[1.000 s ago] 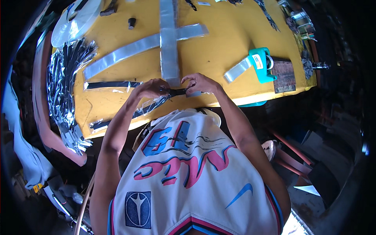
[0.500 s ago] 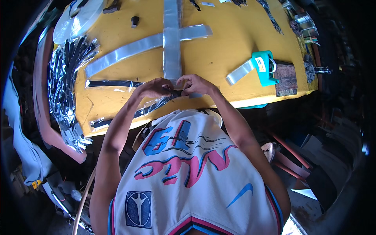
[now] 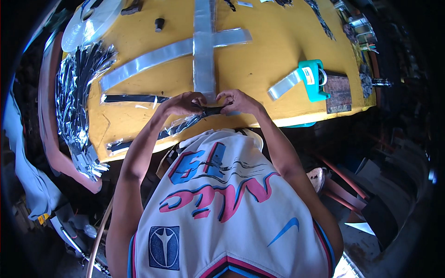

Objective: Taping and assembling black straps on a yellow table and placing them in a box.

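A black strip (image 3: pixel 213 110), its left part wrapped in clear plastic film, runs from the table's near left edge up to my hands. My left hand (image 3: pixel 183 104) is closed around it, fingers curled. My right hand (image 3: pixel 239 103) pinches the strip's right end, with a short dark stretch showing between the two hands. Just beyond my hands ends a long flat clear plastic sleeve (image 3: pixel 203 60). It lies across a second clear sleeve (image 3: pixel 148 60). Left of my left hand rests another black strip (image 3: pixel 134 98) in clear film.
A pile of film-wrapped black strips (image 3: pixel 79 99) hangs over the yellow table's (image 3: pixel 259 69) left edge. Behind it lies a large pale roll (image 3: pixel 99 21). A green tape dispenser (image 3: pixel 312 82) stands at right beside a dark wooden block (image 3: pixel 338 95). A small black cylinder (image 3: pixel 159 24) stands farther back.
My right hand has moved slightly right, away from my left hand. More of the black strip shows between them. My left hand has hardly moved.
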`<action>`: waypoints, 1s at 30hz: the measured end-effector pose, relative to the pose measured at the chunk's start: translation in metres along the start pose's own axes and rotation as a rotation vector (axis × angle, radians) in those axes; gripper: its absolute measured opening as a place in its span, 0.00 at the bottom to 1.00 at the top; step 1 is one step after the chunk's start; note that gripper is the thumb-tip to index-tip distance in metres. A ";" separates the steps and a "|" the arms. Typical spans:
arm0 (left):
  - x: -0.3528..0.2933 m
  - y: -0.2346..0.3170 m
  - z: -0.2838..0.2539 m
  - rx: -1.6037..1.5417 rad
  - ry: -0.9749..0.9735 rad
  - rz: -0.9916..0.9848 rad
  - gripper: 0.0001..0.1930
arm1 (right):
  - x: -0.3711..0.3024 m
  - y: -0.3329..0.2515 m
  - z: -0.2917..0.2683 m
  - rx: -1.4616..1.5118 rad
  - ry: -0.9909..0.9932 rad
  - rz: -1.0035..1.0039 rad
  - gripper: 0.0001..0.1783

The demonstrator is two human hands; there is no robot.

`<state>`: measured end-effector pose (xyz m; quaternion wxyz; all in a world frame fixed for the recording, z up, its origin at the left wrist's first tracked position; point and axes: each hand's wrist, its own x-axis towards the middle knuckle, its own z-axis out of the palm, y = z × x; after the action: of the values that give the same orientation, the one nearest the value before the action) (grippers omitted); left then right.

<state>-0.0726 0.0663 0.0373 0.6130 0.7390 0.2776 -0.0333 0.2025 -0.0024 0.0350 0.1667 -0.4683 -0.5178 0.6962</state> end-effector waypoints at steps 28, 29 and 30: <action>0.000 -0.004 0.000 -0.042 0.022 -0.013 0.24 | 0.019 -0.004 0.015 0.132 0.012 -0.055 0.29; 0.000 -0.004 -0.001 -0.041 0.022 -0.012 0.24 | 0.019 -0.002 0.013 0.131 0.013 -0.055 0.29; -0.001 -0.002 -0.001 -0.035 0.020 -0.023 0.24 | 0.019 -0.001 0.010 0.078 0.002 -0.029 0.30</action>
<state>-0.0747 0.0673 0.0362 0.6227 0.7251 0.2926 -0.0283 0.1847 0.0059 0.0276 0.1956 -0.4547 -0.4970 0.7128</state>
